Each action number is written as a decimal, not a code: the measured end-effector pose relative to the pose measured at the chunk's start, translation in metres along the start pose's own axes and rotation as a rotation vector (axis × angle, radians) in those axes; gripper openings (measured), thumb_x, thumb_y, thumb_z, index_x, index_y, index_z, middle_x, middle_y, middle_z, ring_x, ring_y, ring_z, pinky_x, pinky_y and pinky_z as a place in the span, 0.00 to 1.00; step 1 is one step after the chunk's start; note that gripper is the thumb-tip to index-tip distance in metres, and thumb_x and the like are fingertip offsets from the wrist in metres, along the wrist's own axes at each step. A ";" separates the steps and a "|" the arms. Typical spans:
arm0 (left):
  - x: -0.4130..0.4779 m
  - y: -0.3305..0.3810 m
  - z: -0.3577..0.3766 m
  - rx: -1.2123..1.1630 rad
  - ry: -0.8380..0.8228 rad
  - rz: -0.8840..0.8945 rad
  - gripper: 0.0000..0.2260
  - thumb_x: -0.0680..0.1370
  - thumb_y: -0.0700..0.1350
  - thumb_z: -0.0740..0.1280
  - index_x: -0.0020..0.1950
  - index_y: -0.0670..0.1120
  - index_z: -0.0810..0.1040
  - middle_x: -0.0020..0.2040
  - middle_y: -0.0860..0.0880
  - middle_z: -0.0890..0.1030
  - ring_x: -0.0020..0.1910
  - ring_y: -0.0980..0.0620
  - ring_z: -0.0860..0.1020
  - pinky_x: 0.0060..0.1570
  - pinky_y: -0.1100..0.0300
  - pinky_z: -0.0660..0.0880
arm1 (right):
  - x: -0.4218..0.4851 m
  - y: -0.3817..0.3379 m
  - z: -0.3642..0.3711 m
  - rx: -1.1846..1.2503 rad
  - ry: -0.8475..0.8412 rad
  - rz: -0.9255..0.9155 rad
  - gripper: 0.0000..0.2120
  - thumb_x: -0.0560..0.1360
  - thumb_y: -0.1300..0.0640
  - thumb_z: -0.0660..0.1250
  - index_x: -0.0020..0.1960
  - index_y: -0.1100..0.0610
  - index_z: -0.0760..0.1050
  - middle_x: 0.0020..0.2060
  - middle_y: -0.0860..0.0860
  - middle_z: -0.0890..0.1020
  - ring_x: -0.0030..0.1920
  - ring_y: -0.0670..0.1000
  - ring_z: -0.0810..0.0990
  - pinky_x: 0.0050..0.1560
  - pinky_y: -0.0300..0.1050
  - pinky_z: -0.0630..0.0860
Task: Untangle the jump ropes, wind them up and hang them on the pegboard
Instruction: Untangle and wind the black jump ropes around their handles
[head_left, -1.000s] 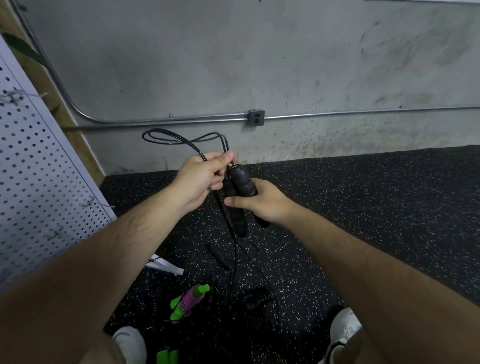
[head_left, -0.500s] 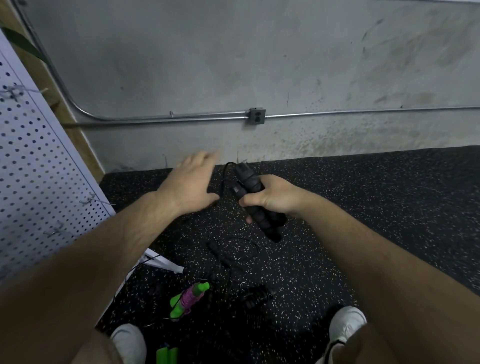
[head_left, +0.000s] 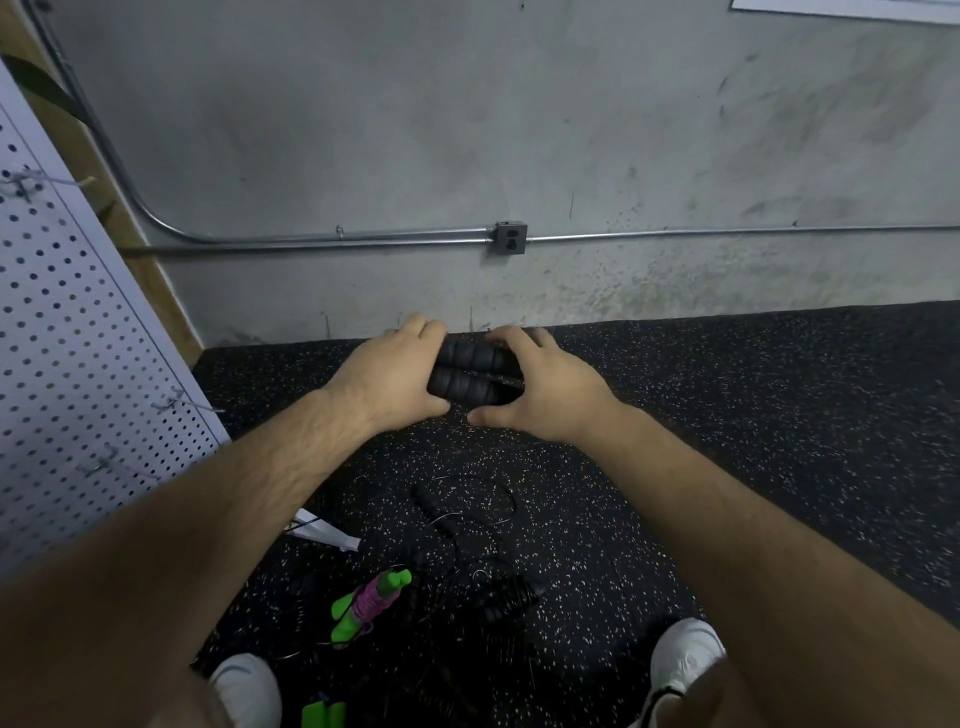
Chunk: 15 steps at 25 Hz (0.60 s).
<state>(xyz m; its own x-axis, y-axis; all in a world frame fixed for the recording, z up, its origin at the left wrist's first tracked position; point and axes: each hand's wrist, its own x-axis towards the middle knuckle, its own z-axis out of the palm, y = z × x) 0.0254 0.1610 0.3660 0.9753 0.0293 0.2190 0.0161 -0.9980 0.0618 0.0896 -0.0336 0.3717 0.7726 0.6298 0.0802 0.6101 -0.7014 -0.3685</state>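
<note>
Two black foam handles of a jump rope (head_left: 470, 373) lie side by side, held level between my hands above the floor. My left hand (head_left: 390, 379) grips their left end with its fingers wrapped over the top. At their right end, my right hand (head_left: 545, 385) holds them, fingers over the top and thumb below. A thin black cord runs across the handles by my right hand. On the floor lie a bundle with green handles and purple rope (head_left: 371, 603) and other tangled black ropes (head_left: 467, 525). The white pegboard (head_left: 67, 353) stands at the left.
Metal hooks (head_left: 184, 405) stick out of the pegboard. A grey concrete wall with a metal conduit and an outlet box (head_left: 509, 238) stands ahead. The black speckled rubber floor (head_left: 779, 415) stretches to the right. My white shoes (head_left: 684, 654) show at the bottom, with another green handle (head_left: 323, 714).
My left hand let go of the rope loops, swung open, then came back onto the handles. The handles turned from upright to level, and both hands now hold them.
</note>
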 end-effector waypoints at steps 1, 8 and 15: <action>0.000 0.000 0.000 -0.015 0.003 -0.018 0.25 0.71 0.54 0.74 0.63 0.48 0.69 0.54 0.51 0.71 0.45 0.52 0.74 0.41 0.58 0.69 | -0.001 0.000 0.003 0.045 0.028 0.019 0.44 0.64 0.37 0.79 0.72 0.46 0.62 0.62 0.49 0.68 0.51 0.51 0.78 0.53 0.47 0.77; -0.006 -0.006 -0.001 -0.136 0.008 0.073 0.26 0.72 0.50 0.70 0.68 0.48 0.68 0.58 0.51 0.72 0.59 0.51 0.71 0.56 0.52 0.76 | -0.001 -0.006 0.009 0.275 0.136 0.015 0.35 0.65 0.50 0.81 0.64 0.55 0.66 0.58 0.50 0.63 0.47 0.45 0.75 0.53 0.39 0.75; -0.016 -0.015 -0.005 -0.014 0.127 0.234 0.41 0.75 0.73 0.53 0.81 0.50 0.57 0.64 0.50 0.74 0.62 0.50 0.72 0.52 0.52 0.77 | -0.002 -0.015 0.006 0.340 0.233 -0.114 0.33 0.66 0.51 0.81 0.65 0.55 0.68 0.59 0.48 0.67 0.52 0.42 0.73 0.55 0.30 0.71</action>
<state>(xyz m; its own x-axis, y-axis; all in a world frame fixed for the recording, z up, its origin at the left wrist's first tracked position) 0.0087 0.1754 0.3665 0.9166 -0.1948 0.3491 -0.2108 -0.9775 0.0080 0.0781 -0.0221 0.3711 0.7465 0.5776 0.3305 0.6312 -0.4574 -0.6264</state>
